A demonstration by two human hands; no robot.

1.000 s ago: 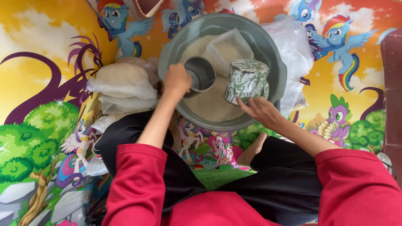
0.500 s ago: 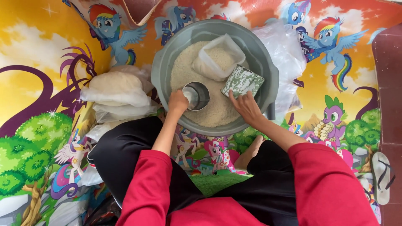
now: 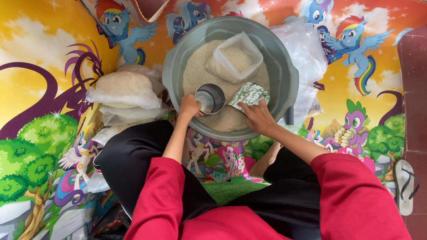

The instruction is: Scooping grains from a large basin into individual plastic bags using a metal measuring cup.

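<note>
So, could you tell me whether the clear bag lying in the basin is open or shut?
Open: the clear bag gapes at its mouth, with rice visible inside.

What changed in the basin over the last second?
The left hand drew the metal cup toward the basin's near rim. The right hand tipped the patterned pouch from upright to low beside the cup. The clear rice bag stayed put.

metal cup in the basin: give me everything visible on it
The metal cup is a small round cylinder, shiny silver steel by its look, mouth open toward the camera, inside apparently empty. It sits tilted in the white rice near the front of the grey basin. The left hand grips its near rim. A green-patterned packet, held by the right hand, lies just beside it.
</note>
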